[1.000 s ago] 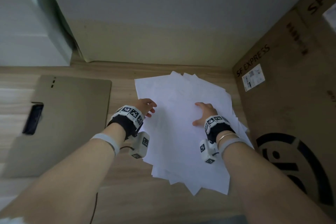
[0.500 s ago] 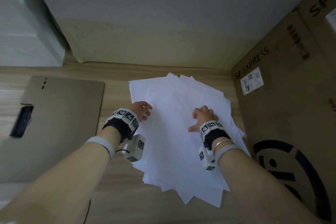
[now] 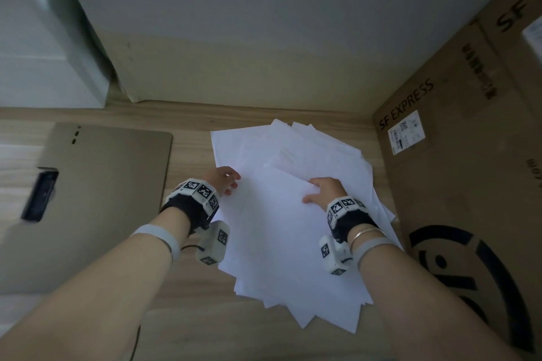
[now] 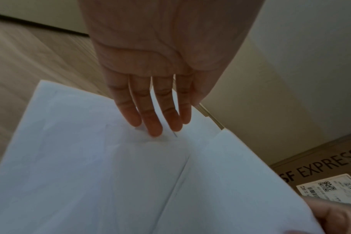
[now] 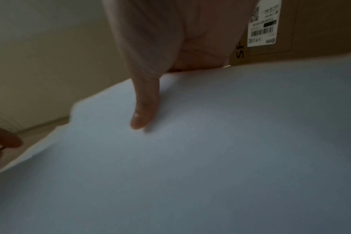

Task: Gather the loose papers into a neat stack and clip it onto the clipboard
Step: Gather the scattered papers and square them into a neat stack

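The papers (image 3: 293, 214) lie fanned out on the desk (image 3: 190, 316), between the clipboard (image 3: 96, 199) on the left and the box (image 3: 469, 184) on the right. Many corners stick out at the near and the far end, so it is not a stack yet.

My left hand (image 3: 224, 182) rests on the left edge of the pile. The left wrist view shows its fingers (image 4: 154, 120) straight and close together, with the tips pressing flat on a sheet. My right hand (image 3: 325, 189) pinches the top sheet at its far right part. The thumb (image 5: 144, 110) lies on top of the sheet and the other fingers are hidden under it, so I cannot tell how they are bent.

I judge that I am at the gathering step. To do it well, I should push both side edges toward the middle with flat palms, not pull single sheets, because thin paper slides and creases easily. After that I can stand the pile on its near edge and tap it until it is even. The box is near the right edge of the pile, so there is little room for my right hand there. The clip (image 3: 41, 196) on the clipboard is untouched.
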Motion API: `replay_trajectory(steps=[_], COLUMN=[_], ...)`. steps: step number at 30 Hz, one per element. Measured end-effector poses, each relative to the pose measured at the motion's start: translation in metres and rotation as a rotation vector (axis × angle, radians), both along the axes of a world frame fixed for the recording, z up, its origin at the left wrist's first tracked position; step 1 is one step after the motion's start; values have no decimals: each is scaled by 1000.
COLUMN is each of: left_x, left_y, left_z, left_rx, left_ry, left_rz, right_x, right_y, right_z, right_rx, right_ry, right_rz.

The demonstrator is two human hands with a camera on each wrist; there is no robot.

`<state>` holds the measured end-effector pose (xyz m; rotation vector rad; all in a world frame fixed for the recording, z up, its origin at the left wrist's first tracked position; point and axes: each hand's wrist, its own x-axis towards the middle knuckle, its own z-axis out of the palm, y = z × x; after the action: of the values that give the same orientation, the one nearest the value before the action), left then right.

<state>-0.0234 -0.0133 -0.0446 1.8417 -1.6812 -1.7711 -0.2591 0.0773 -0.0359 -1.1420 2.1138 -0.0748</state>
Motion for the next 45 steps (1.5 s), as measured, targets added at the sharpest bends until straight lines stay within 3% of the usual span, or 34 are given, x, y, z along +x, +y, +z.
replay_trajectory(steps=[5,9,13,20,26,33,40,45], left_x=[3,6,14,14,12,12,11,9], left_y=[0,-2,-7,-8,-5,-4,-1,0], left_z=[10,10,9,-3,-5,-10,-13,-16], left_rx=[4,-57,-71,19,19,35,4,-12], left_ry=[-41,-50,-78,-39,-3,3,6,-1], left_rz=[-200,-137,-109,-44,17,36,60,40], right_x=[12,7,2,-3,-5,-3,0,3], right_y=[-5,-12,-13,1,7,6,6,-1], right_z=[4,12,12,-8,-20,-20,-10,-8], right_rx=[-65,-210,-217,35,55,54,173,221], right_ry=[-138,-200,-168,61,195,179,245,329], right_rz=[-46,-170,-147,173,170,72,260,279])
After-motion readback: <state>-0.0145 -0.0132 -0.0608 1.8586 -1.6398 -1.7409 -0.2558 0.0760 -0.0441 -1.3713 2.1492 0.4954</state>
